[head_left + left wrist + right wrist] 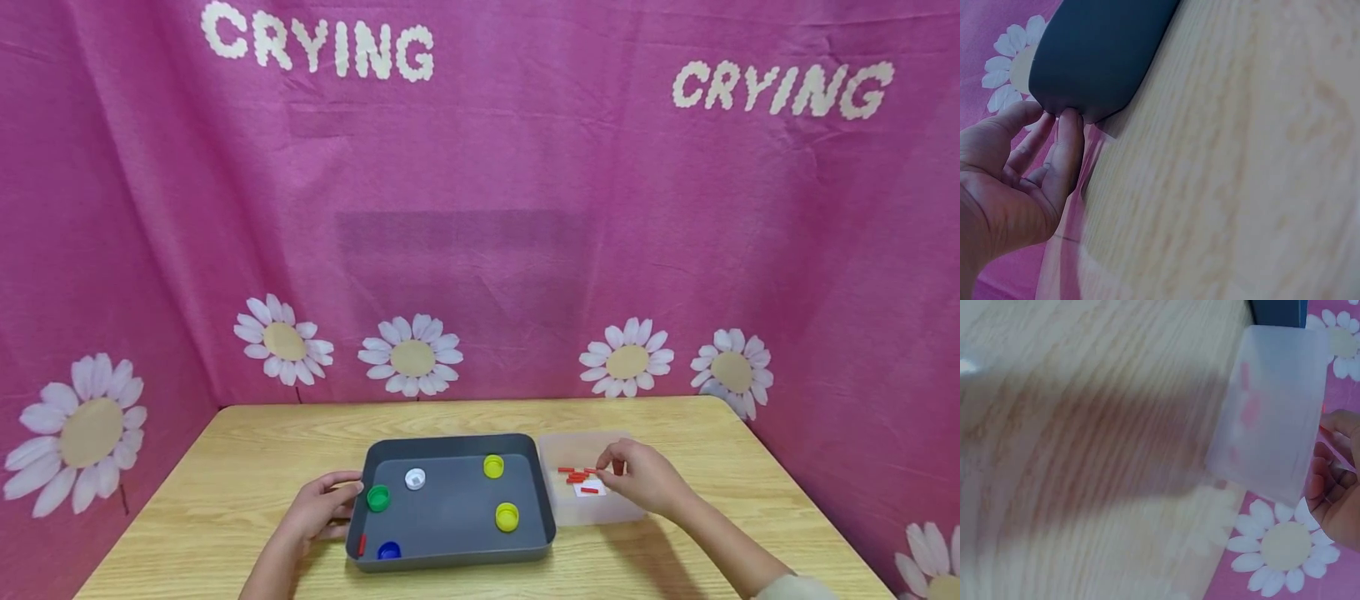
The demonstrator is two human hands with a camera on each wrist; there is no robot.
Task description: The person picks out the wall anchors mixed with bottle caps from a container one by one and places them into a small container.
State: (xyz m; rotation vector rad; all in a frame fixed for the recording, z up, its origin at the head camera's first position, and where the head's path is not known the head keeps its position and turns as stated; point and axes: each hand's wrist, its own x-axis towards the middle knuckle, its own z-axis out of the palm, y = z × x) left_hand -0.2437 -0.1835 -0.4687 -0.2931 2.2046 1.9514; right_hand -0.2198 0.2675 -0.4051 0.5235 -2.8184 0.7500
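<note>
My left hand (322, 508) holds the dark grey tray (450, 562) at its left end, thumb at the rim and fingers against the outer wall, as the left wrist view also shows. Over the translucent plastic box (555, 510), right of the tray, my right hand (645, 479) pinches a small red stick (590, 471) between thumb and fingertips. Several more red sticks (576, 479) lie in the box, one of them on a white piece (598, 484). Through the box wall in the right wrist view, the red sticks (1249, 411) look blurred.
Inside the tray stand a green cap (378, 498), a white cap (415, 478), a blue cap (389, 550), an upper yellow cap (493, 466) and a lower yellow cap (507, 517). One red stick (362, 545) lies by its left wall. Pink cloth (480, 275) hangs behind the wooden table (225, 500).
</note>
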